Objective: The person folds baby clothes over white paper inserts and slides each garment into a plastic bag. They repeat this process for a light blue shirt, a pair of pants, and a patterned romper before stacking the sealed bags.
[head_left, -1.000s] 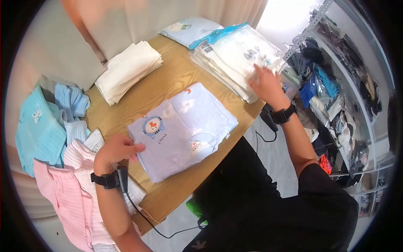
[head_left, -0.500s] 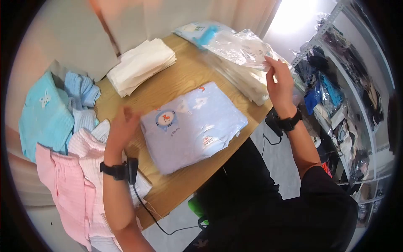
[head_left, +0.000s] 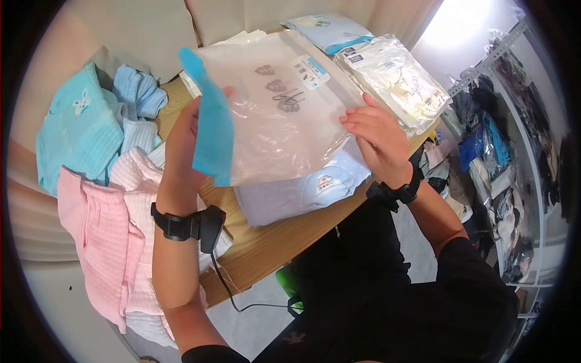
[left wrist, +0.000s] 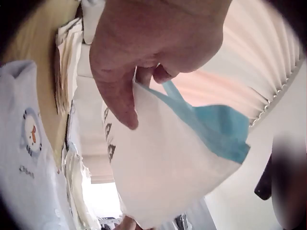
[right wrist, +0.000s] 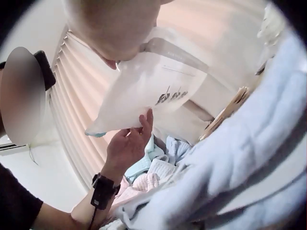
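A clear plastic bag [head_left: 266,145] with a blue flap [head_left: 213,130] and dark printing is held up over the table. My left hand [head_left: 181,148] grips its blue-flap end; in the left wrist view the thumb lies on the outer face, and the other fingers go in at the mouth. At the opposite edge my right hand [head_left: 381,142] pinches the plastic. Beneath the bag lies a folded pale-blue garment [head_left: 263,206], mostly covered in the head view. Its cartoon print [left wrist: 32,134] shows in the left wrist view.
More plastic bags [head_left: 402,78] are stacked at the back right beside a packed garment [head_left: 327,30]. Behind the held bag is a pile of white sheets [head_left: 242,37]. Turquoise [head_left: 78,130], light-blue [head_left: 138,91] and pink clothes [head_left: 97,242] lie at left. Shelves [head_left: 514,151] stand at right.
My right hand has lifted the top plastic bag off the stack and brought it left over the folded garment. The left hand has risen from beside the garment and taken the blue-flap end.
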`<state>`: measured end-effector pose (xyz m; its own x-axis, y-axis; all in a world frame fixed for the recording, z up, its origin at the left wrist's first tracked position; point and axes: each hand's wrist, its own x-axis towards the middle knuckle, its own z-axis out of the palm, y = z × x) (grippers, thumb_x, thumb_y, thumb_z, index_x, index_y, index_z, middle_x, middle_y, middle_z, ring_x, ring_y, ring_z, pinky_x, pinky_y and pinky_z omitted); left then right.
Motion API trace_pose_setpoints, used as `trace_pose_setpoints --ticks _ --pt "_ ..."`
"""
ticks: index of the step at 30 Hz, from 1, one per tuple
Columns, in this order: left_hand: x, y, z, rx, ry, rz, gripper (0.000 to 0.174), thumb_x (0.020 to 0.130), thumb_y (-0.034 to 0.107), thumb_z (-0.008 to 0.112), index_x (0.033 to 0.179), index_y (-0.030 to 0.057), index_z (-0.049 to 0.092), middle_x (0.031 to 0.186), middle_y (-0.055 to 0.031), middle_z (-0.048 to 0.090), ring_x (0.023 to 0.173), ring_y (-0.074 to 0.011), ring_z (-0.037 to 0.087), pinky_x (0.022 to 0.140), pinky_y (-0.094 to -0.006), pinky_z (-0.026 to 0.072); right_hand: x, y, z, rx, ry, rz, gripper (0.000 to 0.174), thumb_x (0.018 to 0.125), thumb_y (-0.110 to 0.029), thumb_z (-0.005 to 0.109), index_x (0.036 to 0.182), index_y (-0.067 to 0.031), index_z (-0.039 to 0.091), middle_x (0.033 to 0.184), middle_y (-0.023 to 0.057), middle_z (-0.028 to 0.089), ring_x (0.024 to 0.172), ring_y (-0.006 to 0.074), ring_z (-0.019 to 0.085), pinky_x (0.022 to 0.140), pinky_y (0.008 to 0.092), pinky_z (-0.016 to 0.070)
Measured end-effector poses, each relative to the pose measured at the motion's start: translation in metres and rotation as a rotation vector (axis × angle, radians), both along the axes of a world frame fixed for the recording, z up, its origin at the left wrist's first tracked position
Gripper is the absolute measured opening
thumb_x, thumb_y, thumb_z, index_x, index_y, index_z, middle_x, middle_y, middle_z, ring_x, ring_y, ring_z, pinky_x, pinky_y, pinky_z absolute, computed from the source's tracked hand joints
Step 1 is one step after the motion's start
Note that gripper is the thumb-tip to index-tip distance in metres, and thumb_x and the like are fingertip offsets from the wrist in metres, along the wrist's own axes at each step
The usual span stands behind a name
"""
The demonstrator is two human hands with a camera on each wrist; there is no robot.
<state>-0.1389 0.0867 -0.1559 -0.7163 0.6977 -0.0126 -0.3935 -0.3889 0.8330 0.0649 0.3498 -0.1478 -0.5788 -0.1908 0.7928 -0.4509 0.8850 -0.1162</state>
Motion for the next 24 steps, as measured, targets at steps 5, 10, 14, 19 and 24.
trace_pose_setpoints --ticks 5,10,14,19,24 --pt "0.019 -0.001 0.021 -0.121 0.497 0.521 0.041 0.092 0.001 0.059 0.132 0.002 0.063 0.099 -0.0006 0.063 0.075 -0.0101 0.058 0.064 -0.0221 0.0465 -0.001 -0.021 0.003 0.075 -0.17 -0.017 0.043 0.076 0.008 0.07 0.117 -0.0057 0.069 0.122 0.0112 0.068 0.115 0.0299 0.064 0.107 0.0476 0.0459" --pt "0.065 -0.007 0.061 -0.663 1.668 0.954 0.061 0.072 -0.01 0.061 0.13 0.008 0.063 0.115 -0.0158 0.066 0.088 -0.0285 0.065 0.075 -0.032 0.0538 0.026 -0.072 0.018 -0.399 -0.528 0.573 0.046 0.082 0.006 0.065 0.127 -0.0021 0.061 0.127 0.0142 0.064 0.12 0.032 0.06 0.109 0.0452 0.0429" --pt "0.088 0.015 0.041 -0.586 1.765 0.713 0.046 0.075 -0.004 0.064 0.12 0.0062 0.06 0.116 -0.0115 0.067 0.093 -0.028 0.065 0.073 -0.0362 0.0548 0.016 -0.113 0.01 -1.206 -0.611 0.752 0.055 0.086 0.008 0.056 0.14 0.0018 0.048 0.135 0.0154 0.058 0.129 0.0304 0.055 0.113 0.0433 0.0375" --pt "0.091 0.021 0.016 -0.682 1.682 0.508 0.037 0.078 0.003 0.064 0.114 0.0046 0.056 0.113 -0.009 0.068 0.093 -0.0256 0.067 0.07 -0.0359 0.0556 -0.015 -0.103 -0.029 -1.547 -0.477 0.446 0.054 0.084 0.01 0.053 0.138 0.0031 0.047 0.145 0.0159 0.048 0.137 0.03 0.046 0.113 0.0448 0.037" --pt "0.097 0.03 0.004 -0.624 1.832 0.509 0.048 0.081 0.003 0.066 0.127 0.0073 0.055 0.106 -0.0094 0.069 0.094 -0.0251 0.068 0.073 -0.0346 0.0556 -0.027 -0.074 -0.014 -0.06 -0.682 -0.24 0.063 0.086 0.002 0.059 0.145 0.0011 0.037 0.155 0.0161 0.036 0.144 0.0346 0.035 0.116 0.0494 0.0322"
